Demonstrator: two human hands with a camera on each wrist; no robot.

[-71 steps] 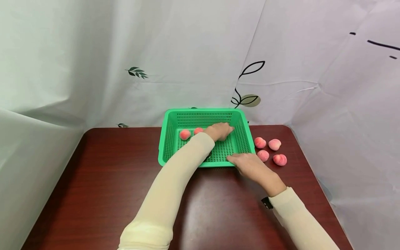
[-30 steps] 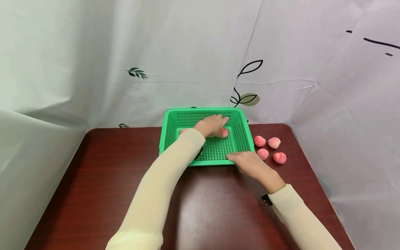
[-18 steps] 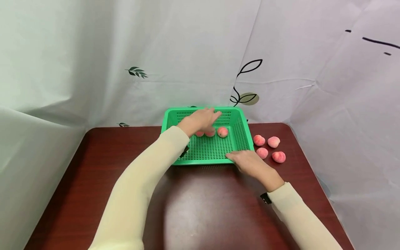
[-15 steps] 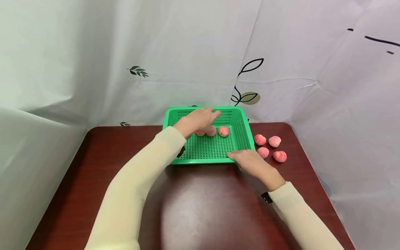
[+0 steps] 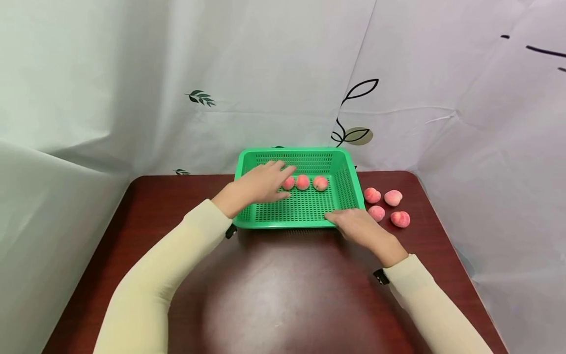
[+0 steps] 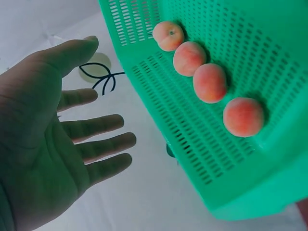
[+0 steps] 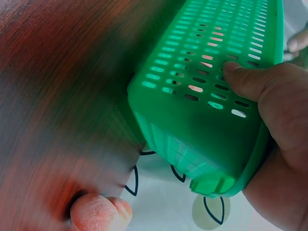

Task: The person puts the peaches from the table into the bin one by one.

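Note:
A green perforated plastic basket (image 5: pixel 283 224) stands at the back of the table, with several peaches (image 6: pixel 210 83) in a row along its far side. The left hand (image 5: pixel 264 183) hovers over the basket's left part, fingers spread and palm bare in the left wrist view; in the head view it hides one peach. At the near rim, close to the right corner, the right hand (image 5: pixel 356 225) grips the basket. Its thumb (image 7: pixel 245 79) presses the outer wall in the right wrist view, while its fingers are mostly hidden behind the rim.
Several more peaches (image 5: pixel 400 219) lie on the dark red table (image 5: pixel 185 275) just right of the basket. A white curtain (image 5: pixel 274 73) with leaf prints hangs close behind the basket and along both sides.
The left hand has moved from the basket's right part to its left, leaving a peach toward the right of the row. The right hand has kept its grip on the rim.

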